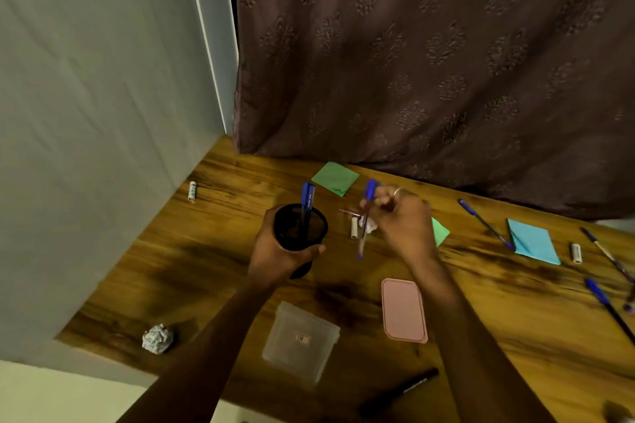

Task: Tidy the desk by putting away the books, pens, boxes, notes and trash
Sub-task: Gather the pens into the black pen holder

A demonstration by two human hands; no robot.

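Observation:
My left hand [275, 257] grips a black mesh pen holder [299, 227], lifted off the wooden desk [213, 261]. Two blue-capped pens [307, 196] stand in it. My right hand [400, 220] pinches a blue-capped pen [365, 216] just right of the holder, cap up and tip down. Loose blue pens lie at the right: one [484, 223] near the curtain, others [606, 302] by the right edge. A black marker [398, 391] lies at the front. Green notes [335, 178] and a blue note [532, 241] lie on the desk. A crumpled paper ball [157, 338] sits front left.
A clear plastic box [299, 342] and its pink lid [403, 310] lie near the front. Small white batteries [192, 191] [354, 227] [576, 252] are scattered about. A second green note [439, 232] shows behind my right hand. The wall stands left, a brown curtain [429, 55] behind.

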